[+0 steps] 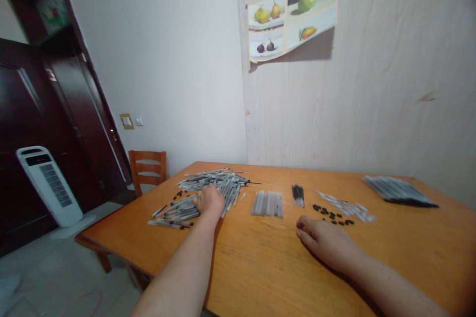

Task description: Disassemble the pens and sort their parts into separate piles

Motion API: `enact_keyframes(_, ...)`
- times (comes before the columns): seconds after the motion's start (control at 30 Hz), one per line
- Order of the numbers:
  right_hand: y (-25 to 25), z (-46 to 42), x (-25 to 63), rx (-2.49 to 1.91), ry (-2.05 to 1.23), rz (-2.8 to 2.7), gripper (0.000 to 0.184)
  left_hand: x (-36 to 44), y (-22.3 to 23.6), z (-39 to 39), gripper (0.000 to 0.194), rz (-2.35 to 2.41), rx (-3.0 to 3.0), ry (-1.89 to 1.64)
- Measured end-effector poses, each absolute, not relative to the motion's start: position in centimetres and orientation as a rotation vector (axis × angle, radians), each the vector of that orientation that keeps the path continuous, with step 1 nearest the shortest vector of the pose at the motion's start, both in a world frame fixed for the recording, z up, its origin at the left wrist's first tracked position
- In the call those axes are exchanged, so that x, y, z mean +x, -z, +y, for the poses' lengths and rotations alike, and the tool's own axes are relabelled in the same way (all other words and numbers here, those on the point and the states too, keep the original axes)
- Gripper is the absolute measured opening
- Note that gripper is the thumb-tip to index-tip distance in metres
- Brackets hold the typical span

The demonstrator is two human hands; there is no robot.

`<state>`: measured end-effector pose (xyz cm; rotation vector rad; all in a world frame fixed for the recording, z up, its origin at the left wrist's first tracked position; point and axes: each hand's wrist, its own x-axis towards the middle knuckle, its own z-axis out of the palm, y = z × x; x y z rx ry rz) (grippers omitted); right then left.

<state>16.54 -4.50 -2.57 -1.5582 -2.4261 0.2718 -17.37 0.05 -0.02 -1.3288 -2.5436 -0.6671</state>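
Observation:
My left hand (210, 200) reaches over a large loose pile of slim pens (219, 182), pale barrels with black ends. Its fingertips are hidden in the pile, so whether they grip a pen does not show. My right hand (327, 240) rests on the table, fingers loosely curled, a gap between thumb and forefinger, nothing visible in them. Just beyond it lie small black plugs (330, 213) and scattered short clear pieces, like pen caps (347, 204). Between my hands are a row of clear tubes (267, 204) and a small bundle of thin dark sticks, like refills (298, 195).
A flat pack of pens (399, 191) lies at the far right of the wooden table (260, 267). Behind the table is a wall with a fruit picture (293, 20). A wooden chair (148, 168) and a white tower fan (52, 188) stand at left.

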Motion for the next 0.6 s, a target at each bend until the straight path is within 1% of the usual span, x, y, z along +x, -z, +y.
enact_keyframes(0.13,2.8,-4.3,16.6,-1.536,-0.262,-2.435,0.026,-17.1,-0.3,-0.1,0.032,-2.53,-1.401,0.881)
enact_keyframes(0.2,2.8,-4.3,16.6,-1.535,-0.265,-2.429,0.026,-16.9,-0.4,0.1,0.029,-2.511,-1.433,1.05)
enact_keyframes(0.23,2.8,-4.3,16.6,-1.536,-0.269,-2.424,0.026,-16.7,-0.5,0.2,0.026,-2.5,-1.452,1.2)
enact_keyframes(0.33,2.6,-4.4,16.5,-1.53,-0.271,-2.415,0.026,-15.8,-0.7,0.7,0.018,-2.432,-1.499,1.798)
enact_keyframes(0.37,2.6,-4.5,16.4,-1.526,-0.268,-2.415,0.026,-15.3,-0.9,0.9,0.019,-2.408,-1.508,1.96)
enact_keyframes(0.4,2.5,-4.5,16.4,-1.52,-0.265,-2.416,0.026,-14.7,-1.0,1.1,0.021,-2.395,-1.522,2.041)
enact_keyframes(0.5,2.3,-4.7,16.3,-1.525,-0.236,-2.42,0.026,-12.5,-1.7,1.4,0.027,-2.361,-1.559,2.27)
enact_keyframes(0.6,2.3,-4.7,16.3,-1.528,-0.223,-2.415,0.025,-10.0,-2.6,1.2,0.029,-2.334,-1.613,2.44)
